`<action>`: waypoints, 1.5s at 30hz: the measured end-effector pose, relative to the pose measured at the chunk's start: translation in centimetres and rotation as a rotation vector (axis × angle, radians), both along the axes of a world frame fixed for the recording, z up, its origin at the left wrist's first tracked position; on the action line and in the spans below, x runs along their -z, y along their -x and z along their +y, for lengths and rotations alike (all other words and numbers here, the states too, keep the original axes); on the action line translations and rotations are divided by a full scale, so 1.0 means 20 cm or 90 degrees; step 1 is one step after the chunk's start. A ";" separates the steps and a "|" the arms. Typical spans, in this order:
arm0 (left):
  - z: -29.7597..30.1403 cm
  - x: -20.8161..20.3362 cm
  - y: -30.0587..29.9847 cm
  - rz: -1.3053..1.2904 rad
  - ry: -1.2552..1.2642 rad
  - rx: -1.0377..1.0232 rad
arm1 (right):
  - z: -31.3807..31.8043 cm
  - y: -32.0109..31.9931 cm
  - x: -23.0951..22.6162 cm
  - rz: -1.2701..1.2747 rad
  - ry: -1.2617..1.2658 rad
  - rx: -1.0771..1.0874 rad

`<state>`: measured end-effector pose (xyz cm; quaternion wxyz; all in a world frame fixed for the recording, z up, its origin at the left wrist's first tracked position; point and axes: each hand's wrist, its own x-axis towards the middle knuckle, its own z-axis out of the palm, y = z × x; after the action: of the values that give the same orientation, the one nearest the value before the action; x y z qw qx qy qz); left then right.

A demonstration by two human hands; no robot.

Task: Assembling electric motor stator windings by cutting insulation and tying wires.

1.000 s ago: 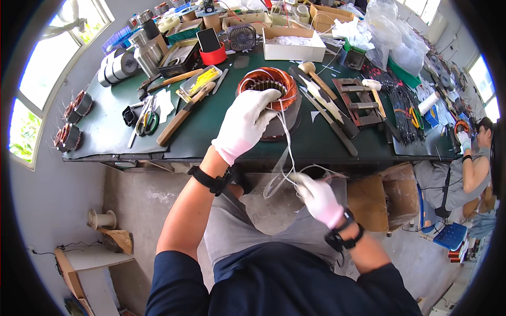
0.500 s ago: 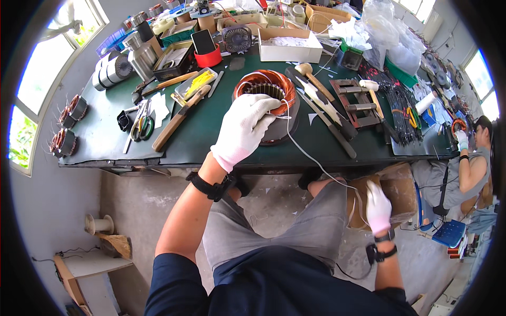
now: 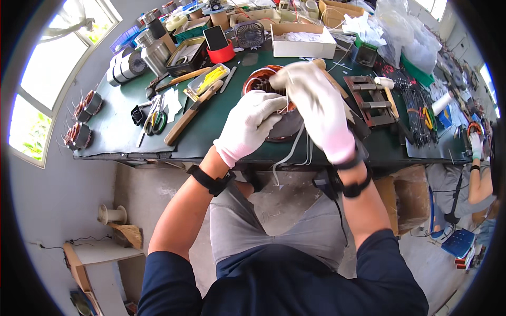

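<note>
A motor stator with copper windings point(image 3: 257, 79) stands on the green bench top, its near and right parts hidden by my hands. My left hand point(image 3: 249, 126), in a white glove, is closed at the near rim of the windings. Its fingertips are pressed together, and what lies between them is hidden. Over the right side of the stator is my right hand point(image 3: 317, 113), gloved and smeared by motion, its fingers curled around the white cord. Loops and a loose end of this cord point(image 3: 289, 157) hang below my hands past the bench edge.
Left of the stator lie a wooden-handled tool point(image 3: 184, 118), scissors point(image 3: 156, 120) and a tray of yellow pieces point(image 3: 208, 81). A metal frame point(image 3: 371, 100) and a mallet point(image 3: 387, 89) lie to the right. A white box point(image 3: 303, 43) stands behind. Another person point(image 3: 477, 174) works at far right.
My right hand has come up from beside my right knee to above the stator. The cord, stretched toward the knee before, now hangs in loops. My left hand has stayed at the windings.
</note>
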<state>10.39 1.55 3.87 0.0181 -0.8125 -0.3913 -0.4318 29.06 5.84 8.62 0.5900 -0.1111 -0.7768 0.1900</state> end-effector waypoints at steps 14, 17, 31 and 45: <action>-0.03 0.00 -0.07 -0.044 0.022 -0.062 | -0.29 -0.12 0.26 0.050 0.493 -0.101; -0.02 0.00 -0.09 -0.004 0.007 -0.087 | -0.34 -0.17 0.21 -0.079 0.423 -0.051; 0.02 -0.01 0.06 -0.025 0.019 0.000 | -0.38 -0.32 0.29 -0.162 0.390 0.227; 0.17 -0.26 0.15 0.307 0.258 0.099 | -0.13 -0.13 0.22 -0.298 0.532 0.025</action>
<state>7.42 4.97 8.99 -0.0844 -0.9059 -0.3906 -0.1403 31.58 3.22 4.17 0.3076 -0.3929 -0.7438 0.4448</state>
